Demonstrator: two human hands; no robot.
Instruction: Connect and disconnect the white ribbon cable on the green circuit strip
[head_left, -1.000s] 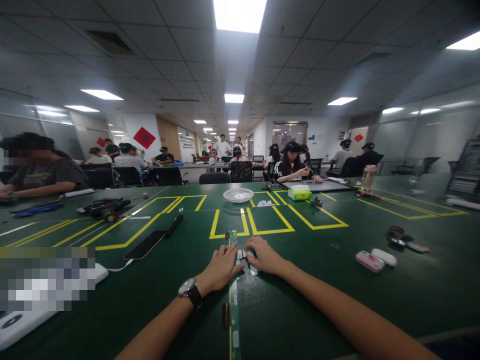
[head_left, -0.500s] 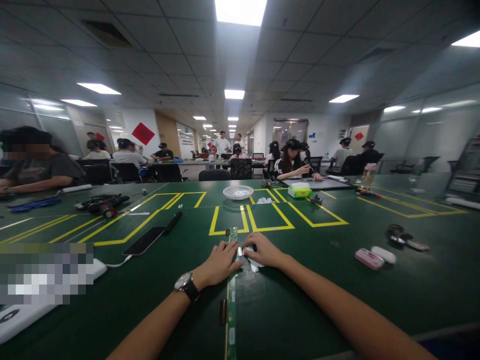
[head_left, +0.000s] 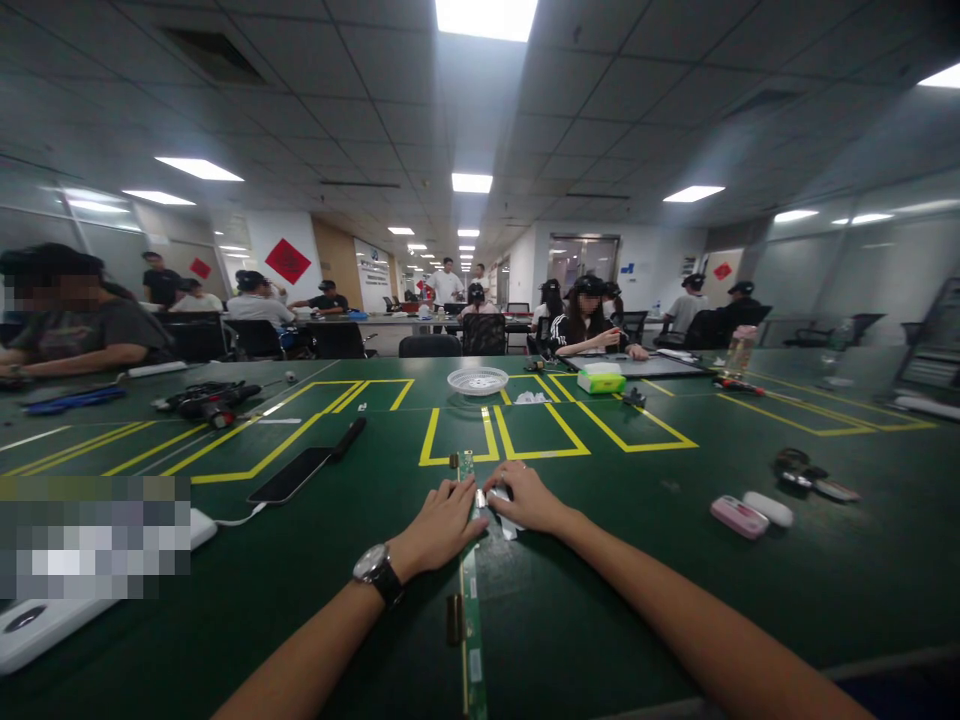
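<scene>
A long, narrow green circuit board (head_left: 472,610) lies on the green table, running from the front edge away from me. Brown tabs stick out along its left side. My left hand (head_left: 442,520), with a watch on the wrist, lies over the board's far part, its fingers spread. Just right of the board, my right hand (head_left: 526,500) is bent with thumb and index finger close together by a small silvery piece (head_left: 481,498). What its fingertips pinch is too small to make out. A crumpled white scrap (head_left: 509,528) sits under the right hand.
Ahead are a white round dish (head_left: 478,381) and a green tissue pack (head_left: 601,379). A phone (head_left: 291,474) with a cable lies left, beyond a white power strip (head_left: 97,600). Right are a pink case (head_left: 739,517) and a white case (head_left: 768,509). People sit around the tables.
The near part of the board has swung slightly to the right. Both hands remain almost in place, and the view has shifted a little.
</scene>
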